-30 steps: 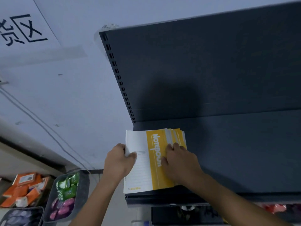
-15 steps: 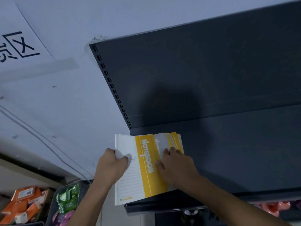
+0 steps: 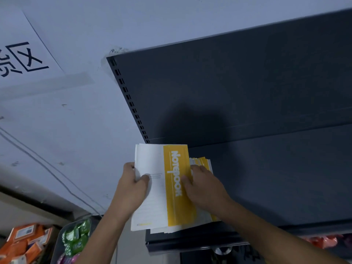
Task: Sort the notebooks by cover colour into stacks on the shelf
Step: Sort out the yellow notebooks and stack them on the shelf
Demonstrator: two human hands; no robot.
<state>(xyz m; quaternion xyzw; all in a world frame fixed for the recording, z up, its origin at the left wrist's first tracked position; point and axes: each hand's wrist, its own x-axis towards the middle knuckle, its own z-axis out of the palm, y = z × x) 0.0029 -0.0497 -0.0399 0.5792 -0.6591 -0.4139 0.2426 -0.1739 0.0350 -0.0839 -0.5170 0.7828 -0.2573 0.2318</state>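
At the shelf (image 3: 266,178) corner, the left hand (image 3: 131,189) is gripping a white-and-yellow notebook (image 3: 171,168) by its edge; the right hand (image 3: 203,189) is pressing flat fingers (image 3: 198,167) on the stack (image 3: 204,161).

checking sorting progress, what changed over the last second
The left hand, gripping the top notebook by its left edge, slid it left and slightly toward the back of the shelf, so it now sits offset from the stack. The right hand stayed pressed on the stack, which kept its place at the shelf's left end.
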